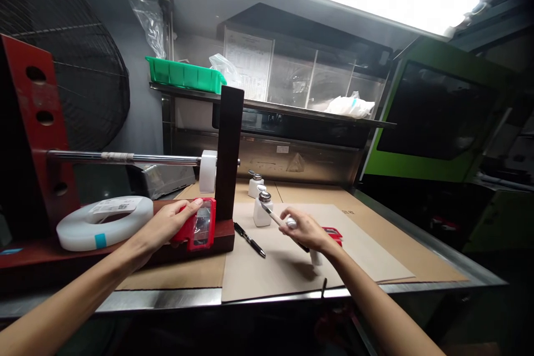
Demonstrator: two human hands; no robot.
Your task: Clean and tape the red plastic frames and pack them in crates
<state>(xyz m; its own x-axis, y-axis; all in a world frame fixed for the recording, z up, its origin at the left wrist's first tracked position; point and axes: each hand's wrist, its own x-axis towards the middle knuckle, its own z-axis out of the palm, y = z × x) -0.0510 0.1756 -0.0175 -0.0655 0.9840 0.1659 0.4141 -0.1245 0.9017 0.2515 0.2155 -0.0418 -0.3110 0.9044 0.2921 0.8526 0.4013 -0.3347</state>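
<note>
My left hand (177, 219) is closed on a red plastic housing (212, 224) with a clear window, its thumb on the upper edge. The fingers of my right hand (304, 228) pinch a slim, pale-handled brush (275, 216) with a dark tip. That tip overlaps the front of a white pump bottle (262, 214) with a metal cap; whether they touch, I cannot tell. Something white, blurred, shows below my right palm. Another red piece (334, 233) lies partly hidden behind my right wrist. A black pen (249, 239) rests between the hands.
A dark red stand (230, 150) carries a metal rod with a small white roll (207, 171). A large clear tape roll (75, 233) lies on its base. Behind stands a second pump bottle (256, 184). A shelf above holds a green bin (183, 74). Grey-brown cardboard (283, 278) covers the bench.
</note>
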